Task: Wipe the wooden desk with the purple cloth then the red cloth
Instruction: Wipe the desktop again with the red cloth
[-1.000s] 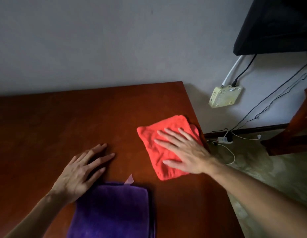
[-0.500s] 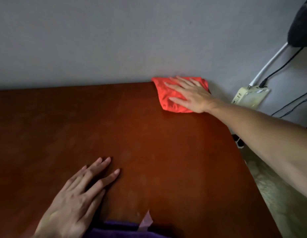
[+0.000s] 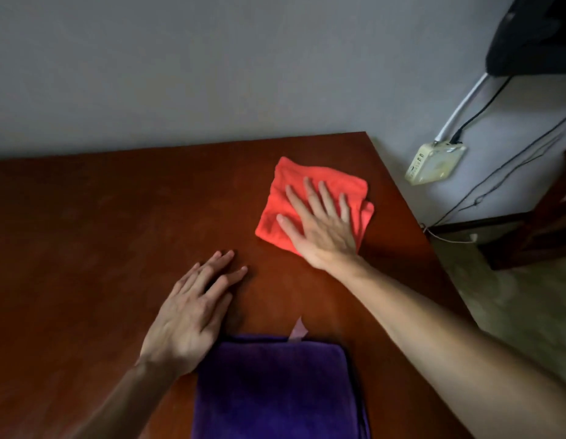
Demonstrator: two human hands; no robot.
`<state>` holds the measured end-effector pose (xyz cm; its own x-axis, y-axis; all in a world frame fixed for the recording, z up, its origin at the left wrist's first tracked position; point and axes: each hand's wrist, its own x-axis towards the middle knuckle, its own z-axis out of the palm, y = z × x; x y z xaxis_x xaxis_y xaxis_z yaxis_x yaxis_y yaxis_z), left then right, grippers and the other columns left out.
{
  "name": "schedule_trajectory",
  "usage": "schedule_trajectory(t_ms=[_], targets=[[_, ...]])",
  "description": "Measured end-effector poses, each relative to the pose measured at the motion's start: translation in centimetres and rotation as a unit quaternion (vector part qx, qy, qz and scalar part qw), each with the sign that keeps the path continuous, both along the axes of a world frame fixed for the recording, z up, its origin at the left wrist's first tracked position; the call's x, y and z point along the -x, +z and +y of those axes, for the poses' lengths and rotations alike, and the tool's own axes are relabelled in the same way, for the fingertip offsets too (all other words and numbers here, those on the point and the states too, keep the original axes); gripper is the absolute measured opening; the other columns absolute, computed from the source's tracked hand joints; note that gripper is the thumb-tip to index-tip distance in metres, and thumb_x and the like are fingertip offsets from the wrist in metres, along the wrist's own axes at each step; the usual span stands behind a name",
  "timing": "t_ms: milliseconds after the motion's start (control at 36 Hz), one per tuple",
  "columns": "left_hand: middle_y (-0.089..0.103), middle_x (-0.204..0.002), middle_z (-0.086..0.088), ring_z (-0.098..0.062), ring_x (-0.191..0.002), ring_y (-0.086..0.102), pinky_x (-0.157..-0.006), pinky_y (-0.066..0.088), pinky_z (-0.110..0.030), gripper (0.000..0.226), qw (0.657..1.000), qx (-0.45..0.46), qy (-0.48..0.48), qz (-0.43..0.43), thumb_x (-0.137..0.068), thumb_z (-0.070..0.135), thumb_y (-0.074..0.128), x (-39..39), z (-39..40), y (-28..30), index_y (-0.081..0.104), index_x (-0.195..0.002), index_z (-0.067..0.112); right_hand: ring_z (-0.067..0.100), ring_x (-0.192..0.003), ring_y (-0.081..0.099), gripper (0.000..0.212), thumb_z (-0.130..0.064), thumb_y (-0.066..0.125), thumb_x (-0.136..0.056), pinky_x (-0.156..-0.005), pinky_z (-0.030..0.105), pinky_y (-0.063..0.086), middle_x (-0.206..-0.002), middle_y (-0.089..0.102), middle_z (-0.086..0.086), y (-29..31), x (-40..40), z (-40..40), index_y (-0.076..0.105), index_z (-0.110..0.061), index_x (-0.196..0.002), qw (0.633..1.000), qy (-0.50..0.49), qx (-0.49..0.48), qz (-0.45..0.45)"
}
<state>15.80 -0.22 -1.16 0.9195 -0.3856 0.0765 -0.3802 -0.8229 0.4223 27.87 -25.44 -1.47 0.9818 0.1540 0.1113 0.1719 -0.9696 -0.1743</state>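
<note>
The red cloth [image 3: 313, 201] is pinned flat on the wooden surface [image 3: 101, 232] near its far right corner, under the right hand [image 3: 319, 229]; the fingers [image 3: 310, 198] are spread apart and laid flat across the cloth's middle, pressed down rather than clamped around it. The cloth is seen as a folded, roughly square piece of soft, nubby fabric, with a doubled edge showing on its right side. The left hand [image 3: 186, 318] is rested palm down on the bare surface, its fingers extended and slightly apart, with nothing held. The purple cloth [image 3: 275, 391] is laid folded at the near edge, just beside the left hand; its plush pile looks thick, and a pale tag [image 3: 299, 331] sticks up from its far edge. The surface is smooth, reddish-brown and faintly glossy.
</note>
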Motion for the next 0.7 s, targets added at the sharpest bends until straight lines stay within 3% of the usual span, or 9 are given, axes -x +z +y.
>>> schedule_trajectory(t_ms=[83,167,361,473,584,695], targets=[[0.049,-0.149,0.001,-0.022,-0.134,0.049,-0.107,0.032,-0.03,0.042,0.998,0.019,0.044,-0.026,-0.102,0.034,0.035,0.6,0.1,0.2,0.06,-0.132,0.019,0.027,-0.158,0.017,0.074,-0.07,0.018,-0.095,-0.125,0.056,0.011,-0.171,0.021,0.0,-0.1,4.7,1.9,0.03,-0.038,-0.161,1.0,0.008,-0.006,0.0],[0.055,-0.138,-0.003,-0.029,-0.114,0.057,-0.09,0.041,-0.041,0.034,0.993,0.011,0.103,-0.058,-0.099,0.025,0.038,2.2,0.4,0.5,0.062,-0.121,0.017,0.026,-0.158,0.018,0.068,-0.067,0.022,-0.099,-0.123,0.058,0.018,-0.171,0.021,-0.001,-0.3,8.8,2.3,0.029,-0.039,-0.16,0.998,0.055,0.015,-0.008],[0.051,-0.149,0.0,-0.02,-0.136,0.049,-0.103,0.034,-0.035,0.043,0.995,-0.071,0.045,-0.061,-0.1,0.033,0.039,6.0,7.0,0.6,0.06,-0.136,0.024,0.017,-0.16,0.005,0.063,-0.068,0.031,-0.101,-0.126,0.051,0.01,-0.173,0.009,-0.01,0.9,8.6,0.7,0.021,-0.049,-0.16,0.965,0.257,0.049,0.015],[0.036,-0.161,0.006,-0.012,-0.149,0.031,-0.117,0.023,-0.036,0.05,0.993,-0.121,0.012,-0.016,-0.103,0.041,0.031,5.5,11.3,1.0,0.04,-0.152,0.039,0.017,-0.16,0.001,0.064,-0.067,0.036,-0.102,-0.126,0.053,0.009,-0.173,0.006,-0.008,1.5,5.6,0.7,0.019,-0.049,-0.16,0.938,0.338,0.072,0.017],[0.024,-0.166,0.008,-0.008,-0.154,0.018,-0.123,0.015,-0.038,0.05,0.991,-0.133,-0.008,-0.002,-0.106,0.043,0.026,4.8,12.1,0.8,0.029,-0.156,0.044,0.017,-0.16,0.002,0.063,-0.067,0.036,-0.101,-0.128,0.048,0.002,-0.173,0.006,-0.007,2.0,1.0,1.5,0.019,-0.05,-0.16,0.924,0.375,0.076,0.025],[0.024,-0.167,0.008,-0.01,-0.154,0.02,-0.121,0.018,-0.038,0.05,0.992,-0.123,-0.004,-0.012,-0.105,0.043,0.029,4.6,12.0,0.8,0.031,-0.156,0.043,0.016,-0.16,0.003,0.064,-0.071,0.03,-0.099,-0.128,0.046,0.001,-0.173,0.005,-0.01,1.8,-5.1,2.8,0.017,-0.053,-0.159,0.929,0.357,0.091,0.03]])
